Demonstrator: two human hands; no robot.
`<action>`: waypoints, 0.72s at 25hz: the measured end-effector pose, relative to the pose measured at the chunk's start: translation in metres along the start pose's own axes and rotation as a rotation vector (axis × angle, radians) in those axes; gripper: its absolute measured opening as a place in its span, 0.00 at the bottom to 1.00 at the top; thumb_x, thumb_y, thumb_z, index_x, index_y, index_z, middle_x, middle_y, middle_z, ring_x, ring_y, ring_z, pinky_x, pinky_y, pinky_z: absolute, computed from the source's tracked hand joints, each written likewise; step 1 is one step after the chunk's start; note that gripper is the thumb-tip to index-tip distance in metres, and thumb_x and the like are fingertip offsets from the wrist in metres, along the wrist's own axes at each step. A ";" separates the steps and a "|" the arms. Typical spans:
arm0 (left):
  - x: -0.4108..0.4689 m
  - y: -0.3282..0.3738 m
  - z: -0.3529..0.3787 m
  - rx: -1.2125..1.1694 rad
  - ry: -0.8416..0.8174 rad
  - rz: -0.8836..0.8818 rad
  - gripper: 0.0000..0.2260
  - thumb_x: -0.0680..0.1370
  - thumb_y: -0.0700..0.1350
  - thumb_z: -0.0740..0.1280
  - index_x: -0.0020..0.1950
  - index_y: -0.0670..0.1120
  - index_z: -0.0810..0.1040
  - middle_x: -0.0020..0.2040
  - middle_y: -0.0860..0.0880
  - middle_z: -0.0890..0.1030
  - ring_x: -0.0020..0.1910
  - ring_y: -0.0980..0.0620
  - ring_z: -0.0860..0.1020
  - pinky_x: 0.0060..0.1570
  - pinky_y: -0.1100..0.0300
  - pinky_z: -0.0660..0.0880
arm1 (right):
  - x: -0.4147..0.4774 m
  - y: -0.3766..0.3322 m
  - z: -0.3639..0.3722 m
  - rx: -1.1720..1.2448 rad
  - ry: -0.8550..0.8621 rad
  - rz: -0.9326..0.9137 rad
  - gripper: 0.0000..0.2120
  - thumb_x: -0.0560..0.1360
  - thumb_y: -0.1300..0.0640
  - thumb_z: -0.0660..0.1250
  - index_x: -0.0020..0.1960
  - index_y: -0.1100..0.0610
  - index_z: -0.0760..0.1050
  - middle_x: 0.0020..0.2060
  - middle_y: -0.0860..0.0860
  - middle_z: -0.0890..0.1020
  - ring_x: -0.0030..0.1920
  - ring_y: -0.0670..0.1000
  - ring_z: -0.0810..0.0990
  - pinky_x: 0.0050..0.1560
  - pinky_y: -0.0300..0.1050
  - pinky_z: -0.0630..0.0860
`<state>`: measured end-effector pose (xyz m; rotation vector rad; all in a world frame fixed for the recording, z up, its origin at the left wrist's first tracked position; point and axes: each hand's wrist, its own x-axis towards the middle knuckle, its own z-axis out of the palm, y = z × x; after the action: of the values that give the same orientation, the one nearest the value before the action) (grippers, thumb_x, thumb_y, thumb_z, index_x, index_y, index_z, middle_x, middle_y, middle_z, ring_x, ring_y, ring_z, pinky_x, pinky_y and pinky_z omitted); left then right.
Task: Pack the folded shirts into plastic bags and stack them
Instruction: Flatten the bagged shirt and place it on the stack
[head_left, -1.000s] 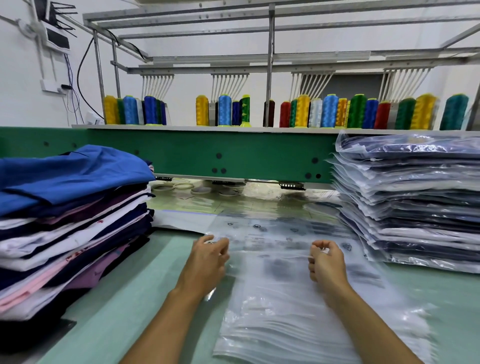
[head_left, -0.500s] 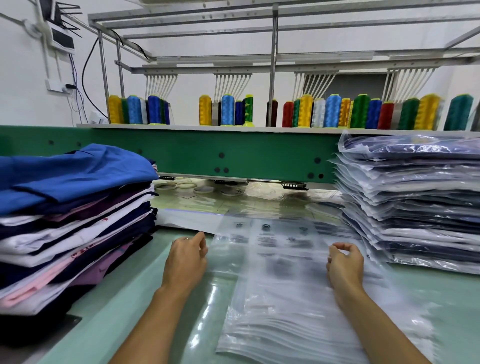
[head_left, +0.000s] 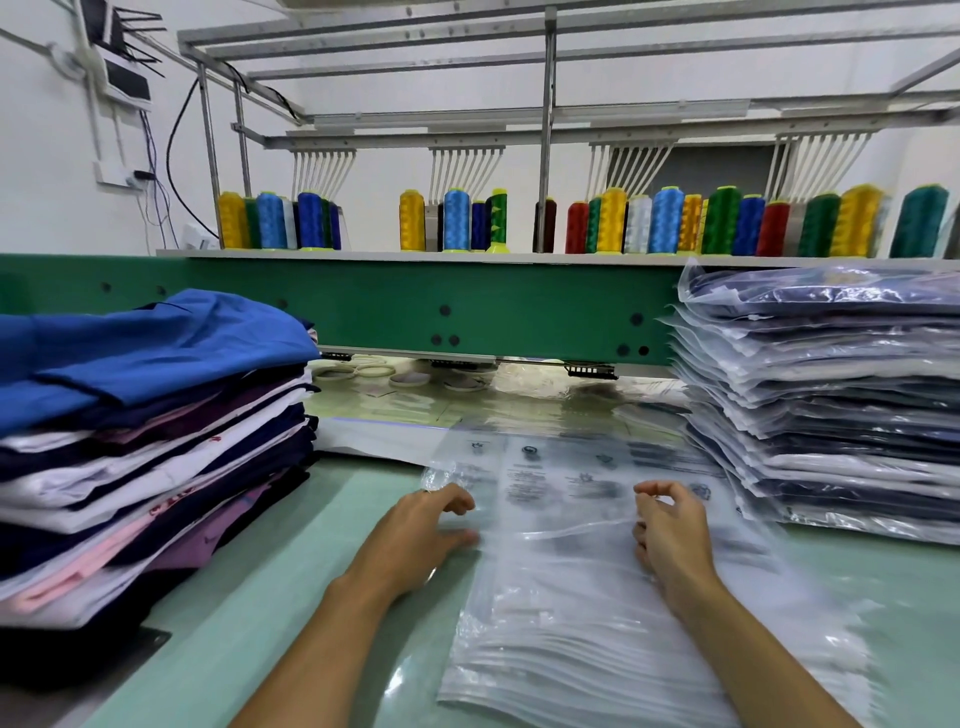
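the top plastic bag (head_left: 561, 493) is pinched at both sides — left hand (head_left: 423, 527) and right hand (head_left: 672, 538) fingers clamped on it.

Two bare forearms (head_left: 332, 623), left hand (head_left: 418, 530) with thin ring (head_left: 426, 490) — right hand (head_left: 670, 540)

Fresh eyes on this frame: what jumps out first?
Bright thread spools line the back shelf. Folded shirts, blue on top, are stacked at left; bagged shirts at right. Between them, left hand and right hand pinch the top bag of a clear pile.
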<state>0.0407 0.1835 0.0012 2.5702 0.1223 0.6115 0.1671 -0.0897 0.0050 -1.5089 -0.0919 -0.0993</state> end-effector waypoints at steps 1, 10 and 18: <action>-0.001 0.002 0.001 0.018 -0.013 -0.007 0.10 0.77 0.55 0.72 0.58 0.58 0.81 0.55 0.63 0.81 0.55 0.63 0.77 0.58 0.61 0.74 | 0.001 0.000 0.000 0.044 0.006 0.018 0.05 0.83 0.64 0.61 0.51 0.58 0.75 0.26 0.49 0.70 0.22 0.46 0.65 0.22 0.39 0.60; 0.003 0.009 0.001 0.144 0.106 -0.094 0.04 0.74 0.51 0.74 0.42 0.53 0.82 0.42 0.58 0.79 0.43 0.58 0.77 0.45 0.60 0.75 | -0.004 0.002 0.005 -0.472 0.108 -0.250 0.04 0.79 0.51 0.67 0.45 0.48 0.78 0.48 0.50 0.74 0.50 0.54 0.74 0.48 0.52 0.75; 0.006 0.008 0.002 0.085 0.147 -0.159 0.10 0.72 0.44 0.76 0.36 0.49 0.77 0.38 0.56 0.77 0.37 0.62 0.74 0.40 0.62 0.74 | -0.025 -0.007 0.016 -0.978 -0.312 -0.702 0.11 0.74 0.37 0.71 0.48 0.43 0.84 0.48 0.35 0.81 0.55 0.40 0.72 0.58 0.44 0.66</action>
<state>0.0465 0.1761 0.0057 2.5625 0.4060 0.7476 0.1417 -0.0741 0.0100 -2.3935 -0.9343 -0.5283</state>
